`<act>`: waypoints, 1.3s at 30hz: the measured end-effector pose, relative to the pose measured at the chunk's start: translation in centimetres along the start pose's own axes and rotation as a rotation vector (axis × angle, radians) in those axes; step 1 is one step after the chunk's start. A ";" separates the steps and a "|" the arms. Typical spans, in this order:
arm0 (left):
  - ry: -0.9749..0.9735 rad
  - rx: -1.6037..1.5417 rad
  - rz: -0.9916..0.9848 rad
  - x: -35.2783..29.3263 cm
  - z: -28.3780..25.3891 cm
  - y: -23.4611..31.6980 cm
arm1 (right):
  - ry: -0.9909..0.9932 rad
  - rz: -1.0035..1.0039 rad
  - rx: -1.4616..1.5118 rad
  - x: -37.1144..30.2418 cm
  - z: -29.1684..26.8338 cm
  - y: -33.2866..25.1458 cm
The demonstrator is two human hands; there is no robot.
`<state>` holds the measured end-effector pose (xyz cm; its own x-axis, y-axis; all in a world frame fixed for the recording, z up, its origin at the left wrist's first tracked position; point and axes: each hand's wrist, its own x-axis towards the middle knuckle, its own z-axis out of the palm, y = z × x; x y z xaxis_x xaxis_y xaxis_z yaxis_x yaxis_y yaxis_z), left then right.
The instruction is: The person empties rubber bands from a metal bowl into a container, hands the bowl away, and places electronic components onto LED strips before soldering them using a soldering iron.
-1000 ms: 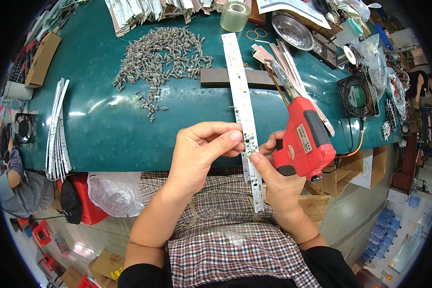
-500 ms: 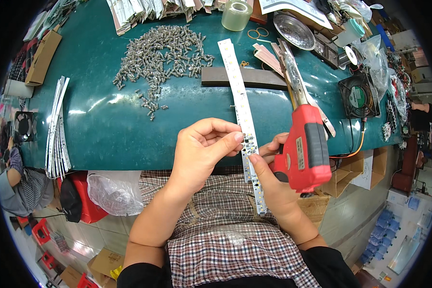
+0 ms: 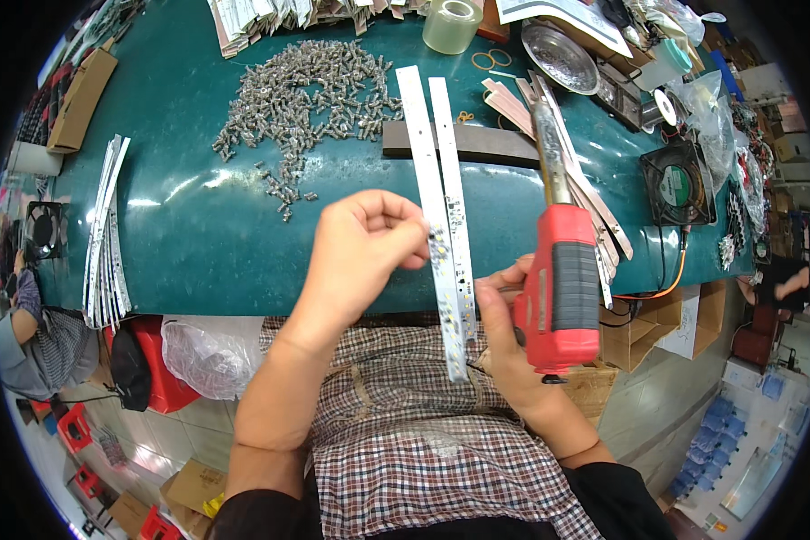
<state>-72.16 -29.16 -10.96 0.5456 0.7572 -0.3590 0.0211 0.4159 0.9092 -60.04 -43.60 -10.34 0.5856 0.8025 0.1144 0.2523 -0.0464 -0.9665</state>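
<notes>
Two at once, over near edge of green table (image 3: 207,243): pinching left white strip (image 3: 421,144) with left hand (image 3: 355,252); pinching right white strip (image 3: 449,162) with right hand (image 3: 506,328), also gripping red soldering gun (image 3: 549,288).

Left hand (image 3: 358,245) raised in a pinch, right hand (image 3: 506,340) lower and curled inward, bare forearms (image 3: 277,396) converging
</notes>
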 end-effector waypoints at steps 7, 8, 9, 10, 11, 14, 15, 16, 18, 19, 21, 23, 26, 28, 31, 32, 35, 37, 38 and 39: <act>0.125 0.329 -0.010 2.4 -0.8 -0.1 | -0.133 0.133 -0.033 -0.5 -3.2 -2.5; 0.138 0.410 0.021 2.4 -0.8 -0.2 | -0.131 0.153 -0.031 -0.4 -3.3 -3.0; 0.146 0.490 0.052 2.5 -0.7 -0.3 | -0.132 0.157 -0.034 -0.6 -3.5 -2.9; 0.146 0.488 0.047 2.4 -0.7 -0.3 | -0.151 0.154 0.000 -1.0 -4.0 -2.7; 0.181 0.645 0.116 2.3 -0.6 -0.4 | -0.171 0.151 0.034 -1.4 -4.6 -2.5; 0.252 0.847 0.285 1.9 -0.6 -0.3 | -0.271 0.223 -0.113 -2.7 -6.6 -2.3; 0.293 0.895 0.390 1.8 -0.6 -0.2 | -0.303 0.331 -0.106 -2.9 -6.7 -2.5; 0.293 0.894 0.387 1.8 -0.7 0.0 | -0.274 0.357 -0.096 -2.9 -6.3 -2.6; 0.157 0.743 0.377 1.7 -1.0 0.1 | -0.304 0.285 -0.176 -3.2 -6.3 -2.0; 0.159 0.743 0.373 1.7 -1.1 0.0 | -0.332 0.211 -0.254 -3.3 -6.3 -1.7; 0.120 0.758 0.404 1.8 -1.3 -0.1 | -0.305 0.302 -0.219 -3.3 -5.6 -1.7; 0.115 0.754 0.420 2.0 -1.4 -0.2 | -0.331 0.283 -0.215 -3.5 -5.4 -1.2; 0.115 0.748 0.442 2.0 -1.3 -0.5 | -0.369 0.213 -0.290 -3.1 -5.2 -0.8; 0.120 0.741 0.449 2.0 -1.3 -0.6 | -0.363 0.219 -0.300 -3.1 -4.9 -0.7; 0.138 0.741 0.465 2.1 -1.4 -0.9 | -0.362 0.230 -0.303 -3.1 -4.7 -0.5; 0.145 0.747 0.474 2.1 -1.3 -0.9 | -0.368 0.236 -0.293 -3.0 -4.6 -0.4; 0.161 0.754 0.486 2.0 -1.3 -1.1 | -0.380 0.270 -0.288 -2.9 -4.3 -0.4; 0.165 0.754 0.492 2.1 -1.3 -1.2 | -0.363 0.290 -0.275 -2.9 -4.1 -0.5; 0.171 0.757 0.497 2.2 -1.2 -1.3 | -0.345 0.310 -0.261 -2.9 -4.1 -0.5; 0.180 0.761 0.502 2.1 -1.2 -1.3 | -0.348 0.310 -0.261 -3.0 -4.1 -0.3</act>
<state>-72.06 -27.45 -13.15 0.5029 0.8522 0.1445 0.3962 -0.3759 0.8377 -58.73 -48.44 -9.42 0.3841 0.8753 -0.2938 0.3174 -0.4240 -0.8482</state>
